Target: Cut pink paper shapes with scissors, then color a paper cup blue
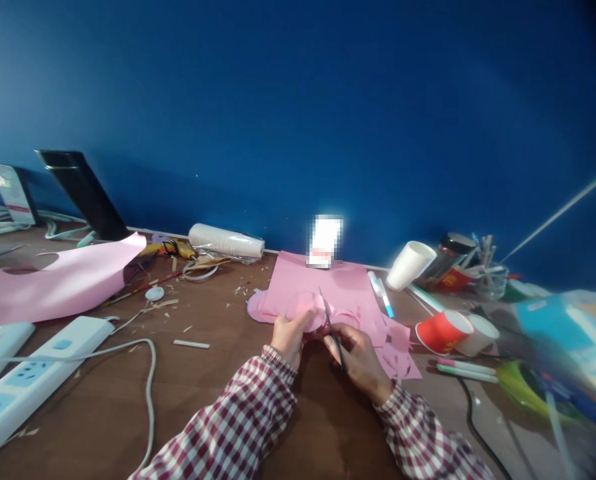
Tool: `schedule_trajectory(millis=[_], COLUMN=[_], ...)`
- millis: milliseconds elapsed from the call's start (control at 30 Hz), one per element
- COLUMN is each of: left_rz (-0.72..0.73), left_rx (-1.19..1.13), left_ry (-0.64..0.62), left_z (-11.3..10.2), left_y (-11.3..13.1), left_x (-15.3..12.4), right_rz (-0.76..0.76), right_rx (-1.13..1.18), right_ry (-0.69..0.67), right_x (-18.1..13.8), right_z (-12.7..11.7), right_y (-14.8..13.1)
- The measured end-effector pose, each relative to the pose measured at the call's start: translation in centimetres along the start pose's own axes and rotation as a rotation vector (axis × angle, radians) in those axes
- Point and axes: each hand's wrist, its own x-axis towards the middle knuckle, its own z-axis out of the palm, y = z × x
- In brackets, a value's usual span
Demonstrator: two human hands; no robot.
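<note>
My left hand (291,335) pinches a rounded piece of pink paper (301,303) between thumb and fingers. In my right hand (355,353) is a pair of scissors (328,317), its fingers closed round the dark handles. The blades point up and away from me, close by the right edge of the held piece. Whether they touch the paper I cannot tell. Behind both hands lies a large pink sheet (288,277), with cut pink scraps (395,340) at its right.
A blurred-out phone-like screen (325,240) stands at the wall. White cups (225,240) lie left of it. To the right are markers (381,293), a white cup (411,265), a red cup (443,331) and yellow tape (523,387). A power strip (43,373) with a cord occupies the left.
</note>
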Motion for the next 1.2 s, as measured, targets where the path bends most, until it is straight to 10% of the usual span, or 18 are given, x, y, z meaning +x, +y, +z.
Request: schedule_trajectory(millis=[1200], left_rz=[0.000], left_rx=[0.031], left_ry=[0.005], left_z=[-0.18], left_y=[-0.06], left_x=[0.08], right_rz=[-0.013], right_rx=[-0.050], right_ry=[-0.035], right_x=[0.30], right_z=[-0.30], right_y=[0.09])
